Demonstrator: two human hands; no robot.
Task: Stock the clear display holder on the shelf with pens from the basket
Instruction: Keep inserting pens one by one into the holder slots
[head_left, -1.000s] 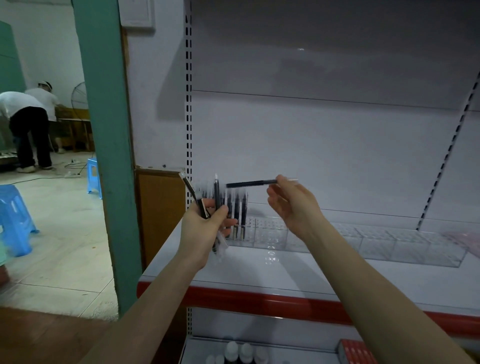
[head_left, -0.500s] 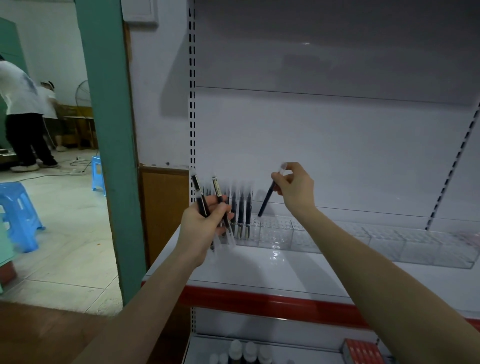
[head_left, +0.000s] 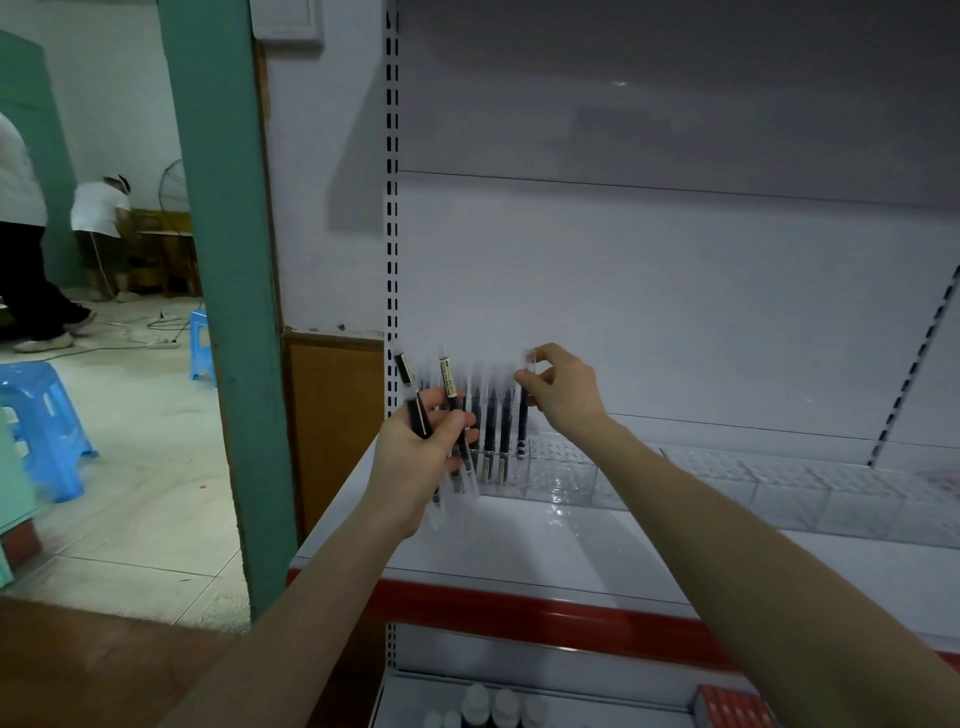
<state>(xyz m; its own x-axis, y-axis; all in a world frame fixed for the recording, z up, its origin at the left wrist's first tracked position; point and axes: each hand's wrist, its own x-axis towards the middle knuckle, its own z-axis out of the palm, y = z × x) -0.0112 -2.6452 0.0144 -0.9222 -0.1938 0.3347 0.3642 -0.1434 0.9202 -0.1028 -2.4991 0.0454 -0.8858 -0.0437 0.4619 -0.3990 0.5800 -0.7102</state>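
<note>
Our right hand (head_left: 563, 395) pinches one black pen (head_left: 523, 421) upright by its clear cap, lower end at the clear display holder (head_left: 561, 467) on the white shelf (head_left: 519, 545), beside three standing pens (head_left: 491, 431), while our left hand (head_left: 415, 447) grips two pens (head_left: 413, 400) whose lower ends blur together.

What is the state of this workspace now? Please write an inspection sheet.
Surface: white shelf, red front edge.
Job's things: clear holder on shelf, several pens upright at its left end; basket not in view.
Clutter: bottles and red box on the lower shelf.
Hands: left hand grips two pens; right hand pinches one pen upright at the holder.
Cables: power strip and cable on the floor, far left.
Surroundings: green pillar, blue stools, two people behind.
</note>
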